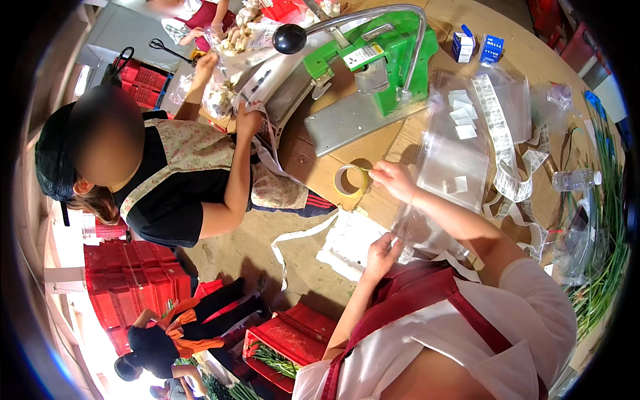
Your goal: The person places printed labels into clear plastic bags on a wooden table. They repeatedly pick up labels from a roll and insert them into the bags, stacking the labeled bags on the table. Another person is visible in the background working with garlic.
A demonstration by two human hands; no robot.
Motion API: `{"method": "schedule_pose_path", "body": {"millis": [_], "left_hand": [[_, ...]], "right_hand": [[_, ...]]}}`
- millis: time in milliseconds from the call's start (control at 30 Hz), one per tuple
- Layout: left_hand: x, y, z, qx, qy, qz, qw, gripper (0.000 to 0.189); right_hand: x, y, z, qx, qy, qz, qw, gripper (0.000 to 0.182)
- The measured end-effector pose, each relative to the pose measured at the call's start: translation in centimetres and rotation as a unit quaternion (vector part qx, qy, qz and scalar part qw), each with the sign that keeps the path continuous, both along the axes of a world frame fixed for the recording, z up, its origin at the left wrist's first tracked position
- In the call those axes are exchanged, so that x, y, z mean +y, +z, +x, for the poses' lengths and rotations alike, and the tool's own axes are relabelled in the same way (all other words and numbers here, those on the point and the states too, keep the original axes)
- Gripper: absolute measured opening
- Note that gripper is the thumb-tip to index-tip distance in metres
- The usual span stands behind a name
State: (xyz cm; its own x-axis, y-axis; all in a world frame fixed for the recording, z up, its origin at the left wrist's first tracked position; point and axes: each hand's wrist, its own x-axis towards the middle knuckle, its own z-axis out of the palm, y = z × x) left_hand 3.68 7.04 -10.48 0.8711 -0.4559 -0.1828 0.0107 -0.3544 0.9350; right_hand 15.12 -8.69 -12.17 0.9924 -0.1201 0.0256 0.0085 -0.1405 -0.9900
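My right hand (395, 180) is beside a roll of yellow adhesive tape (351, 180), thumb and forefinger pinched at its edge on what looks like the tape's loose end. Lower down, near my apron, my left hand (382, 256) pinches the edge of a clear plastic bag (425, 227). More clear bags lie flat to the right, with small white labels (466, 131) on them. A long strip of printed labels (495, 120) curls beside these. Beyond the tape stands a green hand-lever machine (400, 60) with a metal base plate and a black knob (290, 39).
At left, a co-worker (185, 165) in a floral apron handles plastic film. A water bottle (575, 180), long green stalks (607, 220) and small blue boxes (491, 48) are on the table. Red crates (300, 332) stand on the floor; a white foam box (350, 240) is near my left hand.
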Motion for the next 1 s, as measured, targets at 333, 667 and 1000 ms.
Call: {"method": "schedule_pose_path", "body": {"millis": [333,667,1000], "left_hand": [[-0.1,-0.9,-0.3,0.067,0.023,-0.034,0.997,0.008],[-0.5,-0.9,0.2,0.159,-0.019,-0.11,0.981,0.024],[-2.4,-1.7,0.2,0.073,-0.177,-0.011,0.982,0.016]], "right_hand": [[-0.3,-2.0,1.9,-0.134,-0.045,-0.28,0.95,0.04],[-4.2,-1.4,-13.3,0.11,0.195,0.037,0.974,0.026],[-4.6,-1.2,-19.0,0.279,0.057,0.198,0.938,0.022]]}}
